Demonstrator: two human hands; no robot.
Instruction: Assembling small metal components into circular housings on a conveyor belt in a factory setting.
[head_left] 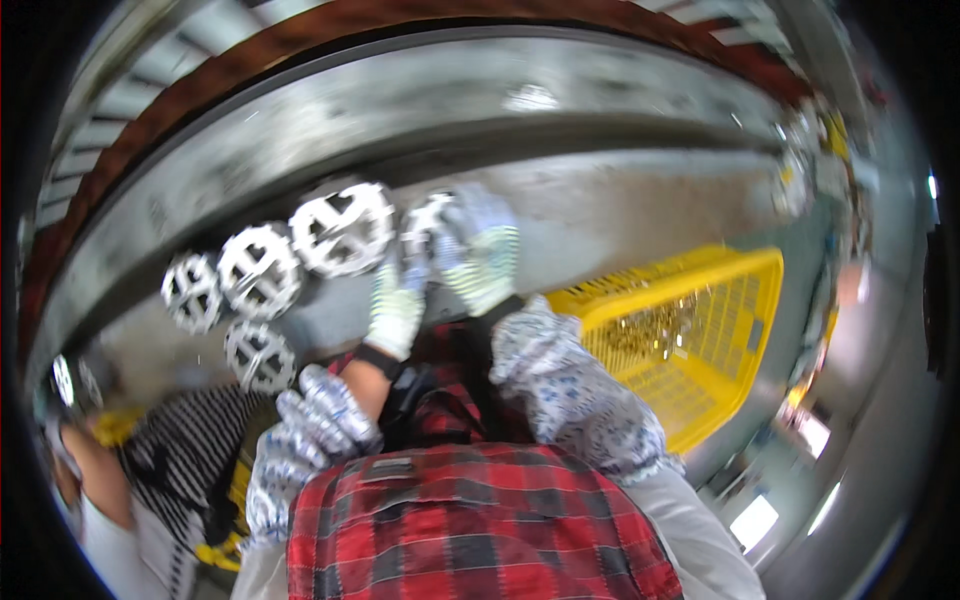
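Observation:
Both of my hands wear pale gloves with grey-blue fingers and are close together over the bench. My left hand [397, 305] closes on the near side of a small silver metal part [424, 222]. Over the same part's right side curls my right hand [482, 245]. Motion blur and the fingers hide much of its shape. Just left of my hands, several round silver metal pieces with toothed rims and spokes stand in a row, the largest wheel-like piece [343, 229] nearest. Another spoked wheel-like piece [260, 357] is closer to me.
A yellow slatted plastic basket [735, 400] with small gold-coloured pieces [655, 330] sits to my right. The grey metal bench [600, 200] has a raised ledge [400, 95] along its back. At the lower left are another person's arm [100, 475] and striped clothing [195, 440].

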